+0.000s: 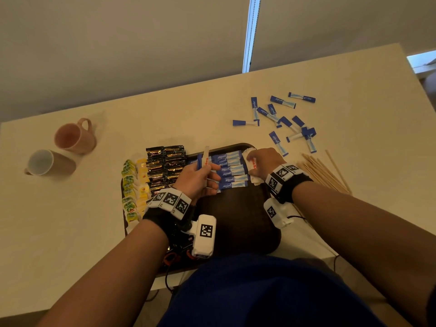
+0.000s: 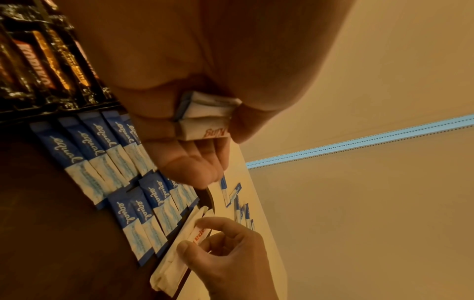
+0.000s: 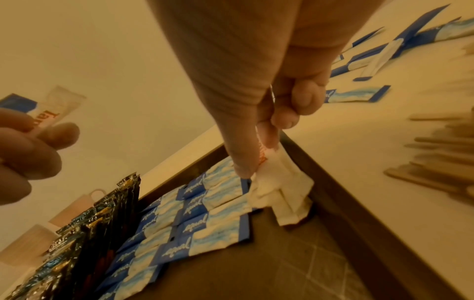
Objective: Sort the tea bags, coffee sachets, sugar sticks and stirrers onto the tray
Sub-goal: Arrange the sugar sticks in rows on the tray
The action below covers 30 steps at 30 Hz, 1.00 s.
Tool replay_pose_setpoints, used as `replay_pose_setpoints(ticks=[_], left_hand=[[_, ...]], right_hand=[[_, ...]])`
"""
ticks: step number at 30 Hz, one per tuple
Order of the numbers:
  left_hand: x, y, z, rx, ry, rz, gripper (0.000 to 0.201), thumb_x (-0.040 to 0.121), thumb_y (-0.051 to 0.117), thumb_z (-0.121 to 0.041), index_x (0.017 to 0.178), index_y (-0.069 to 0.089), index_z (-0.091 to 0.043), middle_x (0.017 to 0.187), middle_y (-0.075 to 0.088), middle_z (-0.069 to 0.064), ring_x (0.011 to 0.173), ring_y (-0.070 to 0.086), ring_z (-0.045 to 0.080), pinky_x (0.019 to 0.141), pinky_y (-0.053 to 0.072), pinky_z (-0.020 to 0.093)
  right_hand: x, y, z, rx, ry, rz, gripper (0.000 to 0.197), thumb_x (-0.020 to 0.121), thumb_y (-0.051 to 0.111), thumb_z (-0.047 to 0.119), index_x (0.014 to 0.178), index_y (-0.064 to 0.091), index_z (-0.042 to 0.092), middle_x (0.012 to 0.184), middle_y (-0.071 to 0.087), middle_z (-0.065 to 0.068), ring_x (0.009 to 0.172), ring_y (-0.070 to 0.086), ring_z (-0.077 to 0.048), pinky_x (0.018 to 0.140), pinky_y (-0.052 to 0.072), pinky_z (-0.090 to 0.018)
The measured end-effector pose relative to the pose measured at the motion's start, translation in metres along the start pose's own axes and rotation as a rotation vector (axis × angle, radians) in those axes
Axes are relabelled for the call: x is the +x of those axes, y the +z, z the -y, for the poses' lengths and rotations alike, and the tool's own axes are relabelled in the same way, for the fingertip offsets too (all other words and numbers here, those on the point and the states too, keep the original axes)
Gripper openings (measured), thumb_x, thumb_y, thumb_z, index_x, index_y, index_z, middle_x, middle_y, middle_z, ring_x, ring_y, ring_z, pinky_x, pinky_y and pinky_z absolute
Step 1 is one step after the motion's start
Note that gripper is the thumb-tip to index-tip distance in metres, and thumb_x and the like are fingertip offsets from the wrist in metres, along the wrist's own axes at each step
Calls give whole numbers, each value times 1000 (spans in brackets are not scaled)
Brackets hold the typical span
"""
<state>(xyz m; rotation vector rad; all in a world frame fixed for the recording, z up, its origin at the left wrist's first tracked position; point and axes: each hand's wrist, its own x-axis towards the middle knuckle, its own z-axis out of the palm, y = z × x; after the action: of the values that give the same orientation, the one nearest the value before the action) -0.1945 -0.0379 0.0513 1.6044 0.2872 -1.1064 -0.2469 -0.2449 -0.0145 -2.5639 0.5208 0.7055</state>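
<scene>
The left hand [image 1: 197, 178] grips a small bundle of white and blue sugar sticks [image 1: 204, 159] upright above the dark tray [image 1: 238, 215]. The right hand [image 1: 264, 161] pinches a white sugar stick [image 3: 266, 176] against the white sticks [image 3: 290, 199] lying at the tray's far right edge, just beside the rows of blue Equal sticks [image 1: 230, 172]. Black coffee sachets [image 1: 165, 165] and yellow-green tea bags [image 1: 134, 185] fill the tray's left side. Loose blue sticks [image 1: 285, 119] and wooden stirrers [image 1: 323, 172] lie on the tabletop [image 1: 70, 220].

Right hand [image 3: 259, 105] pinching white sugar sticks [image 3: 282, 188] at tray [image 3: 330, 201] edge, beside blue sachets [image 3: 205, 221]; left hand [image 3: 28, 150] gripping sticks [image 3: 51, 113]; stirrers [image 3: 436, 162] blurred.
</scene>
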Motion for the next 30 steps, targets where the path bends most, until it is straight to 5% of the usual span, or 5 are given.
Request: replay_pose_setpoints(ticks=[7, 11, 15, 23, 30], left_hand=[[-4, 2, -2, -77, 4, 49, 28, 106, 40, -22, 111, 63, -6, 82, 64, 7, 65, 62, 15, 60, 56, 27], [-8, 3, -3, -135, 12, 120, 31, 107, 38, -24, 114, 61, -6, 83, 69, 8, 70, 67, 16, 68, 60, 30], [-13, 7, -3, -117, 36, 183, 32, 106, 39, -25, 115, 61, -5, 88, 71, 12, 76, 70, 20, 76, 61, 35], [-15, 7, 1, -5, 48, 188, 35, 106, 40, -29, 111, 64, -5, 95, 72, 14, 75, 70, 22, 64, 60, 30], [-12, 4, 4, 12, 139, 147, 34, 107, 39, -26, 103, 64, -3, 81, 70, 10, 47, 45, 11, 45, 36, 21]], right_hand=[[-5, 0, 0, 31, -43, -55, 39, 89, 66, 40, 125, 61, 25, 125, 61, -5, 112, 55, -21, 92, 43, -32], [-18, -19, 23, 379, -232, -214, 27, 90, 64, 42, 101, 75, 20, 90, 72, 1, 78, 62, -10, 72, 49, -28], [-33, -40, 47, 669, -358, -103, 18, 87, 70, 35, 94, 78, 20, 84, 73, 9, 75, 66, -2, 69, 52, -16], [-33, -40, 53, 777, -282, -99, 16, 82, 76, 30, 74, 72, 17, 67, 65, 7, 59, 54, 0, 61, 44, -19], [-41, -40, 52, 851, -283, -27, 14, 88, 70, 23, 96, 75, 12, 79, 69, 9, 61, 59, 5, 58, 45, -10]])
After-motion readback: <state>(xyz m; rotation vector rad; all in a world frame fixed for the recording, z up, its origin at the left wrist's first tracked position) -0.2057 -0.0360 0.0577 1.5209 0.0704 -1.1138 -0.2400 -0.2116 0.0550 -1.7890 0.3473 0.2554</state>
